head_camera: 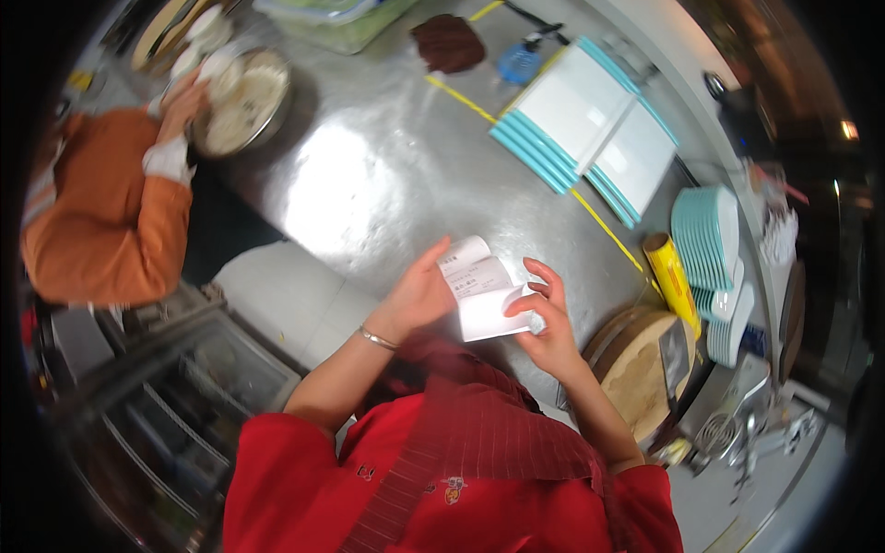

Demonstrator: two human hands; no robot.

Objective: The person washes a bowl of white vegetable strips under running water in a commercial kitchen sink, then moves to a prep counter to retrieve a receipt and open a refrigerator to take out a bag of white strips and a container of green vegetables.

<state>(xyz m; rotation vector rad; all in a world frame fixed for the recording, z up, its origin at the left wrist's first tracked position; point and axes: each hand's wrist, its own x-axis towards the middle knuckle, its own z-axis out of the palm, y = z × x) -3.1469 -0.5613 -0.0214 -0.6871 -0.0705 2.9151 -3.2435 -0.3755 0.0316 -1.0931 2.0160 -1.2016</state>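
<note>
Printed paper slips (487,318), curled and bearing writing, are held between my two hands over the near edge of the steel table. My left hand (422,287), with a silver bangle at the wrist, grips their left side. At their right edge is my right hand (546,314), thumb and index finger bent around the paper and a small shiny clear thing (536,322), which is too unclear to name. The other fingers of that hand are curled and spread.
At the upper left, a co-worker's hand (185,104) holds a white cup over a metal bowl (276,121). Teal-rimmed trays (574,104), a blue bottle (518,63), a brown cloth (449,43), a yellow film roll (669,276), stacked dishes (702,235) and a cleaver (671,356) on a round chopping block (632,380) line the right.
</note>
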